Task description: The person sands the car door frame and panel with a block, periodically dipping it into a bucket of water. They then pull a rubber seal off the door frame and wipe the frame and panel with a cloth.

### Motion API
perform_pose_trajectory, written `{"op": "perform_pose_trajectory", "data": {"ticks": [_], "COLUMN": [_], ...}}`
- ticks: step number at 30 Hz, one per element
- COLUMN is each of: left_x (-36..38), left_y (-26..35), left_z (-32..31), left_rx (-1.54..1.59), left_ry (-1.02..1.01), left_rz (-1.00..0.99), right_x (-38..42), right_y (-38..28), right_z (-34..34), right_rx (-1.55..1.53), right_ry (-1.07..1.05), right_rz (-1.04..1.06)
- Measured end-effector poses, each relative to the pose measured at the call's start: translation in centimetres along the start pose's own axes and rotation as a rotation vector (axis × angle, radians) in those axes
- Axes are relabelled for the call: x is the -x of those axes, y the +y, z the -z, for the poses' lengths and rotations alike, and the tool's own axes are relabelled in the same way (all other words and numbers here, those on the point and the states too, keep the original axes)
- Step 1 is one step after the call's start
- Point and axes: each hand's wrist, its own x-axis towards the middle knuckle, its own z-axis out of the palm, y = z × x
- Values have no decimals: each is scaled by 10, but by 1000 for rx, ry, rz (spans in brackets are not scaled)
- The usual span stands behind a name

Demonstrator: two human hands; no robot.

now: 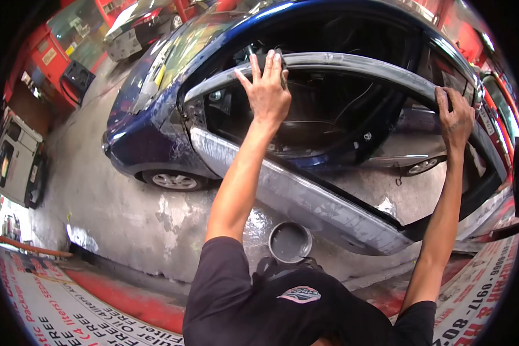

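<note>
A car door (328,202), coated in patchy grey, stands open on a dark blue car (147,124). My left hand (268,95) rests on the upper window frame (352,61) towards its front end. Its fingers are spread over a dark pad (284,68), which shows only in part at the hand's edges; its exact kind is hidden. Farther back along the same frame, my right hand (458,120) is closed over the rear upper corner, fingers hooked across the top. Below the door, a round bucket (290,242) of greyish liquid sits on the floor.
Wet patches mark the concrete floor (132,219). A white van (14,153) is at the far left, and another car (138,29) stands behind. A loose black panel (76,81) leans near a red wall. Printed banners (92,308) lie along the near edge.
</note>
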Motion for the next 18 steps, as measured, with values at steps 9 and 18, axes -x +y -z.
{"op": "perform_pose_trajectory", "data": {"ticks": [9,18], "left_x": [3,8], "left_y": [11,38], "left_z": [2,2], "left_rx": [62,203], "left_ry": [-32,-10], "left_rz": [-65,-153], "right_x": [2,4], "right_y": [4,4], "right_z": [-7,-7], "right_rx": [-19,-17], "right_ry": [20,17], "right_rz": [1,3]}}
